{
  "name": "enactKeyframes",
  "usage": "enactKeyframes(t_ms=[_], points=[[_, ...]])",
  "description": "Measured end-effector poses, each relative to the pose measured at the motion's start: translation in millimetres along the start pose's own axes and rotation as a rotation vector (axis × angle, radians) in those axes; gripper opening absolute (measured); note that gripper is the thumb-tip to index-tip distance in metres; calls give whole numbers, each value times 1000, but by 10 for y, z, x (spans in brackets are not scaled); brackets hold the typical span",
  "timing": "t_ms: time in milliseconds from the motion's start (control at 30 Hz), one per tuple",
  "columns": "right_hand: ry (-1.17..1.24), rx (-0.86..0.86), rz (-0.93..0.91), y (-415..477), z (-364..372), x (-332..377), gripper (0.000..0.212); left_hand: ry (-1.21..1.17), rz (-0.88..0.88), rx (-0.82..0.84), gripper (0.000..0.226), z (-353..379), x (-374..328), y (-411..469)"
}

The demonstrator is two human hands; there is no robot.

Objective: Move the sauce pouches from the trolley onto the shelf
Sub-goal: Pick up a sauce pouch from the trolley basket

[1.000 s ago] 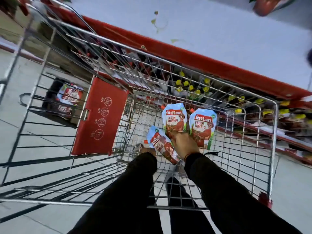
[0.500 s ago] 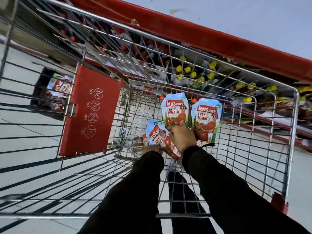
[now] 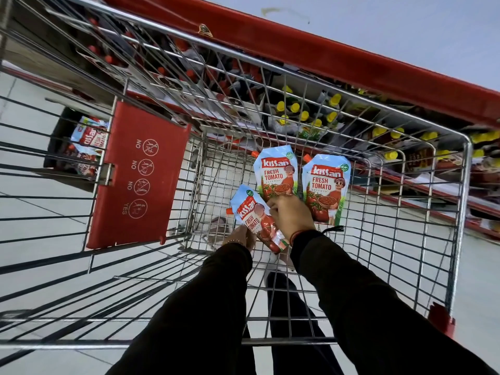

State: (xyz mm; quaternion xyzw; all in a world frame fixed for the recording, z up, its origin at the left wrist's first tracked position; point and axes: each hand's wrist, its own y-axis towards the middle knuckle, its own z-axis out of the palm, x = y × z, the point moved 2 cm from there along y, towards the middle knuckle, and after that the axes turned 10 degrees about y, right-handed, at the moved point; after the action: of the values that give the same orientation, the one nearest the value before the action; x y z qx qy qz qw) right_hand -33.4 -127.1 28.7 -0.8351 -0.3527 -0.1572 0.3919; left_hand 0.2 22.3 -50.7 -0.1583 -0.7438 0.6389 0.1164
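Three blue-and-red tomato sauce pouches are inside the wire trolley [image 3: 464,212]. My right hand [image 3: 290,215] grips the bottom ends of two upright pouches, the middle pouch [image 3: 276,173] and the right pouch [image 3: 326,185]. My left hand [image 3: 239,236] holds the lower end of a third, tilted pouch [image 3: 254,217], which leans left just below the middle one. Both black sleeves reach down into the basket. The shelf [image 3: 351,60] with its red front edge runs across the top, beyond the trolley.
The trolley's red child-seat flap [image 3: 138,180] stands at the left inside. A dark box [image 3: 89,147] with more pouches sits on the floor outside the left wall. Yellow-capped bottles [image 3: 305,115] fill a lower shelf behind the far wall. My legs show through the wire floor.
The view has tipped down and closer to the trolley. Both hands hold the same pouches, which have risen slightly inside the basket.
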Motion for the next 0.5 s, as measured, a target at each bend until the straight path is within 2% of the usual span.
enactKeyframes(t_ms=[100, 233, 400, 500], points=[[56, -14, 18, -7, -6, -54, 23, -94, 26, 44, 33, 0, -30, -52], [148, -39, 70, -68, -39, -122, 18, -42, 98, 81, 32, -14, -74, -178], [298, -56, 136, -235, -166, -174, 15, 97, 190, -2, 29, -61, -259, -462], [385, -105, 142, -398, -293, -57, 17, 179, 302, -53, 27, -141, -393, -697]])
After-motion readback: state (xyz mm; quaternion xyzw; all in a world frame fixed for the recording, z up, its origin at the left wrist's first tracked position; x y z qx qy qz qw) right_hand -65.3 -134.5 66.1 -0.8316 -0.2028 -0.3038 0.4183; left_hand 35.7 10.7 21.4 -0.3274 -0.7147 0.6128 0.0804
